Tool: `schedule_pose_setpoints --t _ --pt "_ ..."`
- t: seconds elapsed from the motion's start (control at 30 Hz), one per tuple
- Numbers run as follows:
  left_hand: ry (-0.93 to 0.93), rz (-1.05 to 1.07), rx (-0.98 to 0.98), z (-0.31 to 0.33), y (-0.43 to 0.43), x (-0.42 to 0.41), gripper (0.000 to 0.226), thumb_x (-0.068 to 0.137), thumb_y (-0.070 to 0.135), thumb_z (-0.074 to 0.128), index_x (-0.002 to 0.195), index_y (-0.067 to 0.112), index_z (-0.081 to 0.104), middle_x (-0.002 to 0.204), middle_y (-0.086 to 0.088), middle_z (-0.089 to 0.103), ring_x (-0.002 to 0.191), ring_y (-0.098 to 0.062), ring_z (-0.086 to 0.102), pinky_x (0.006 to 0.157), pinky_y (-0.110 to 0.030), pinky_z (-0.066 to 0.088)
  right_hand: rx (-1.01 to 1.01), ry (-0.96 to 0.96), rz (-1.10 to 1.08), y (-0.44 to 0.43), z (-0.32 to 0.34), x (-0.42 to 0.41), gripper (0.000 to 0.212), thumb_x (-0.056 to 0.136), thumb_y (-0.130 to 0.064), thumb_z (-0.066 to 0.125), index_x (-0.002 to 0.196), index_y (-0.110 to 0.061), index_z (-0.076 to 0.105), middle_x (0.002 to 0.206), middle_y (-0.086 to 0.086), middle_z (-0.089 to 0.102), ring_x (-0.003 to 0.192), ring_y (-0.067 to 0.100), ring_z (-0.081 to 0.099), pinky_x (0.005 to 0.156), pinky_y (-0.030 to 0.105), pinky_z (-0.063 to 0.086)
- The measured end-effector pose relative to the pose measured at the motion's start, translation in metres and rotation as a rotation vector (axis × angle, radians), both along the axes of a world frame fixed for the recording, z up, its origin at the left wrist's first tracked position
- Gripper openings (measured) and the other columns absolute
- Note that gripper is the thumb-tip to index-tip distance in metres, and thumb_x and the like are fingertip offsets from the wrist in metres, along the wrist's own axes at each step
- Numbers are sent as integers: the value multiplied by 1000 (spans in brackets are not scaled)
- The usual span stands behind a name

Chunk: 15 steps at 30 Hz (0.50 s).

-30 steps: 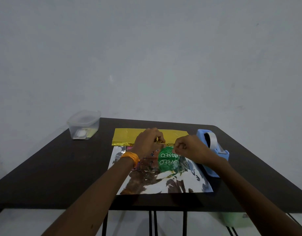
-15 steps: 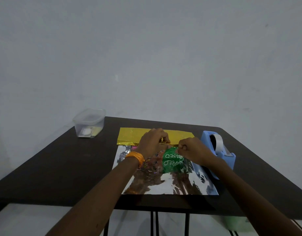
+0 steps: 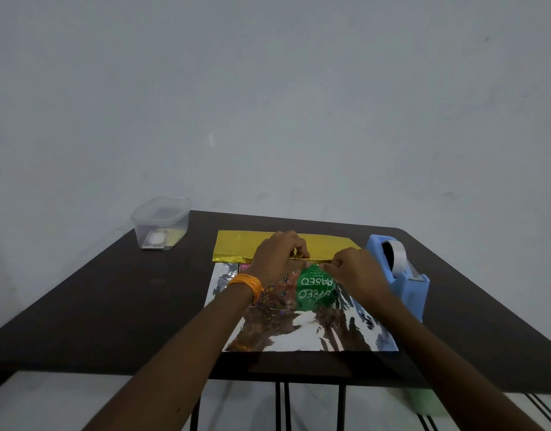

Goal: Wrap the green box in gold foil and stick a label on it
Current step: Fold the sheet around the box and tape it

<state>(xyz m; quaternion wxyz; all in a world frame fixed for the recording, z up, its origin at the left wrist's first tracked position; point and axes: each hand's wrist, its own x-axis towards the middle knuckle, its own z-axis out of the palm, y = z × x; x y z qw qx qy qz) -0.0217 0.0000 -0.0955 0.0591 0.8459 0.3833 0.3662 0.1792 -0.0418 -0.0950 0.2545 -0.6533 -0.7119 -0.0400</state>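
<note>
Table point(image 3: 112, 306): dark brown top with rounded far corners, standing against a pale wall point(image 3: 268, 104).
Foil point(image 3: 299, 334): one sheet lying flat in the middle of the table, silver side up. Its near edge is close to the table's near edge. Its far strip is folded back, so the gold side faces up there.
Green box point(image 3: 314, 289): lies on the silver side of the foil, just on the near side of the gold fold and between the two hands. White lettering on it reads upside down from here. Its left part is hidden by the left hand.
Left hand point(image 3: 279, 258): reaches in over the foil with curled fingers, pinching the gold folded edge just beyond the box.
Bracelet point(image 3: 247, 284): orange, on the left wrist.
Right hand point(image 3: 353, 272): fingers curled, pinching the same gold edge at the far right corner of the box.
Tape dispenser point(image 3: 405, 287): blue, loaded with a roll, standing near the table's right edge just beside the foil and behind the right wrist.
Plastic tub point(image 3: 160, 222): clear, with a lid, at the table's far left corner, well apart from the foil. Something small and white lies inside, but I cannot tell what it is.
</note>
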Motion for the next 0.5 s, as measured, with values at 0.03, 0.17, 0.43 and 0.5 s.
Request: schedule_pose_setpoints --t 0.03,0.17,0.43,0.5 --pt "1 -3 -2 0 0 0 14 82 34 78 89 27 68 96 7 61 87 -15 52 68 -29 42 -5 -12 -30 -1 1 -2 53 91 -41 68 55 -15 38 54 6 39 52 19 35 52 32 24" --pt "17 -3 -7 1 0 1 14 82 36 78 87 28 67 95 8 60 86 -14 51 67 -29 41 -62 -197 -209 -6 9 4 60 88 -61 62 59 -15 37 56 0 41 53 17 42 48 28 26" --pt "20 4 -6 0 1 1 15 82 38 78 87 28 68 93 8 60 86 -14 51 68 -32 45 -58 -198 -270 -11 6 18 37 89 -42 70 73 -14 53 73 6 63 72 26 66 61 31 49" --pt "23 7 -1 0 1 1 15 82 38 77 88 26 69 94 8 60 86 -14 52 68 -32 45 -48 -196 -240 -11 11 10 45 87 -50 69 70 -13 49 68 3 55 68 23 59 59 30 44"
